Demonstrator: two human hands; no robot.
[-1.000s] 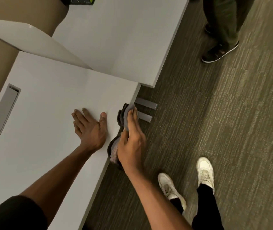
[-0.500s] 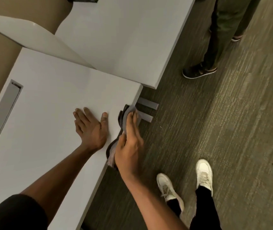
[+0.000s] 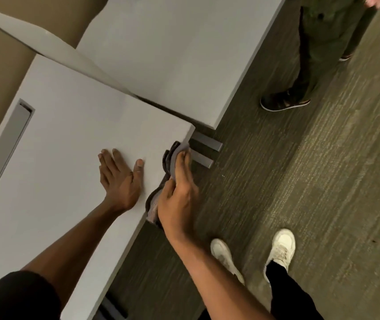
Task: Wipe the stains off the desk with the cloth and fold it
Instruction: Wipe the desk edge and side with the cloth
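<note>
Grey cloth [image 3: 173, 158] bunched against desk [image 3: 69, 146] edge.

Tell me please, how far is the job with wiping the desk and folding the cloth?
Done: no stains show on the desk top, though the picture is soft. In hand: the right hand presses the grey cloth against the desk's front edge, near the corner, while the left hand lies flat on the top. Left: the cloth is bunched, so it is not yet folded.
</note>
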